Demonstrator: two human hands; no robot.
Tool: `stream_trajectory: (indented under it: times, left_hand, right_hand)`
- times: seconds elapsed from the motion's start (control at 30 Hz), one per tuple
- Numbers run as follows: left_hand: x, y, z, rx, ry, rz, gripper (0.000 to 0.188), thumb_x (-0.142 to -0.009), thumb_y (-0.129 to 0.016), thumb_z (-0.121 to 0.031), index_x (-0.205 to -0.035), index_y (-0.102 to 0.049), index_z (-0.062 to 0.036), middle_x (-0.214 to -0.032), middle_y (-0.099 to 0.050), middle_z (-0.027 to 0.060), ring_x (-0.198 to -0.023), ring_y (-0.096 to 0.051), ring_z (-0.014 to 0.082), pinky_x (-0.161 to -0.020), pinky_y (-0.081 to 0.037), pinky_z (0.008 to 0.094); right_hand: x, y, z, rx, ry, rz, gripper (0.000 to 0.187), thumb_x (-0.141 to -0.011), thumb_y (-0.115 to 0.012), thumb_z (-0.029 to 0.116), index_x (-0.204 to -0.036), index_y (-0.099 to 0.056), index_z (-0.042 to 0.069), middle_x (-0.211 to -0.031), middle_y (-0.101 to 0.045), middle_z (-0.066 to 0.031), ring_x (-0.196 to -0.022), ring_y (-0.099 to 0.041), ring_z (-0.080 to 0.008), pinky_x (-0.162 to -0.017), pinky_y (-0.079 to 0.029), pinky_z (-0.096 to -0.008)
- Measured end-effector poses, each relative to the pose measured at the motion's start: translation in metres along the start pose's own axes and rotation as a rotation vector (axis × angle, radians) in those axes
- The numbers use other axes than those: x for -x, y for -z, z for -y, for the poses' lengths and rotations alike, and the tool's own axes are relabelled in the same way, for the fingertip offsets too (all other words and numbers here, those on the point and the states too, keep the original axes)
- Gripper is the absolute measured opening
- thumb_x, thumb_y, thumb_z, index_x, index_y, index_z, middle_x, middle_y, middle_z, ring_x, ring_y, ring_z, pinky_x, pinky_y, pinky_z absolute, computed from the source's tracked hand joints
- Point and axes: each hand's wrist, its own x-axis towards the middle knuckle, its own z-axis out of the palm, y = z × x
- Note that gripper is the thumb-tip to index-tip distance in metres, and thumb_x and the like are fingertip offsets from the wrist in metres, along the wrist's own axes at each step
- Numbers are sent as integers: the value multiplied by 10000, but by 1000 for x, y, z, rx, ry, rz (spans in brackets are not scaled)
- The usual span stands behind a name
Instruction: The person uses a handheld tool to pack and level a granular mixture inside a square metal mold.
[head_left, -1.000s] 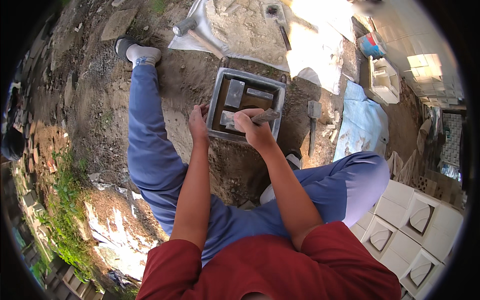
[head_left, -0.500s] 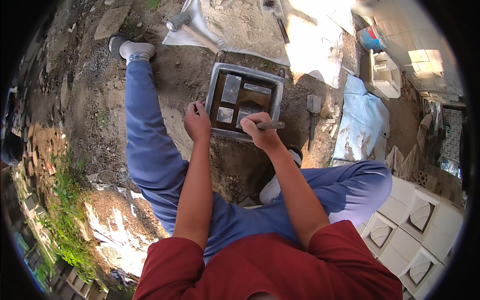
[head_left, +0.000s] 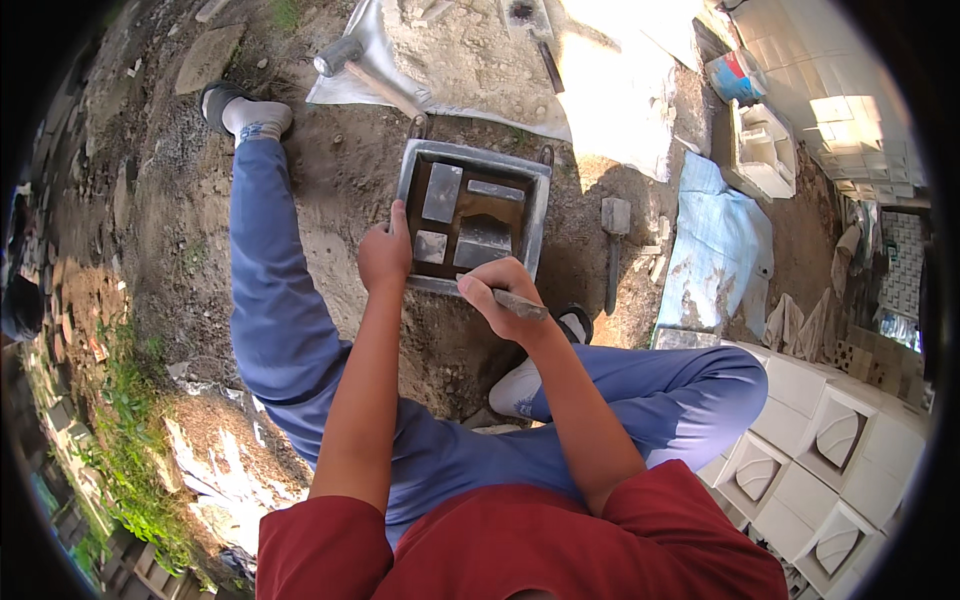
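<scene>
A square grey metal mould (head_left: 545, 195) lies on the ground between my legs, with several flat-topped grey blocks (head_left: 442, 192) standing inside it and brown material around them. My left hand (head_left: 384, 255) is closed at the mould's left wall, thumb side against the rim. Near the close edge of the mould, my right hand (head_left: 503, 295) is wrapped round a tool with a stick-like, dusty handle (head_left: 522, 306). The handle's butt points to the right; the working end is mostly hidden by the fingers, so its kind cannot be told.
A mallet (head_left: 340, 58) with a pale handle lies beyond the mould on a white sheet. A second hammer-like tool (head_left: 615, 220) lies to the right, beside a blue sheet (head_left: 715, 240). Pale patterned blocks (head_left: 800, 460) are stacked at lower right; a bucket (head_left: 735, 75) stands farther back.
My right hand has drawn back from inside the mould to its near edge with the tool. My left hand has come to the left rim. The whole view has shifted slightly.
</scene>
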Motion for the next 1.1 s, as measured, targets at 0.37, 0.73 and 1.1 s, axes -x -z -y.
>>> stream_trajectory:
  times: [0.37, 0.73, 1.1]
  left_hand:
    - [1, 0, -6, 56, -45, -26, 693, -995, -356, -597, -952, -754, -31, -902, -698, 264, -891, -665, 457, -795, -510, 525]
    - [-3, -4, 2, 178, 13, -6, 765, -1034, -277, -531, -879, -685, 97, -876, -648, 343, -890, -602, 536, -807, -443, 563]
    - [-25, -27, 29, 97, -119, 125, 719, -1061, -233, -476, -1018, -650, 108, -971, -638, 363, -966, -570, 536, -876, -408, 559]
  right_hand:
    - [-11, 7, 8, -3, 17, 25, 357, -917, -606, 109, -617, -449, -5, -551, -325, -71, -494, -325, -165, -482, -303, -343]
    - [-19, -24, -18, -30, 130, 47, 282, -865, -643, 133, -634, -516, 35, -578, -452, -129, -524, -457, -336, -520, -346, -418]
    - [-28, -22, -20, -36, 56, 49, 287, -841, -607, 122, -595, -480, 47, -547, -444, -125, -514, -465, -342, -518, -362, -434]
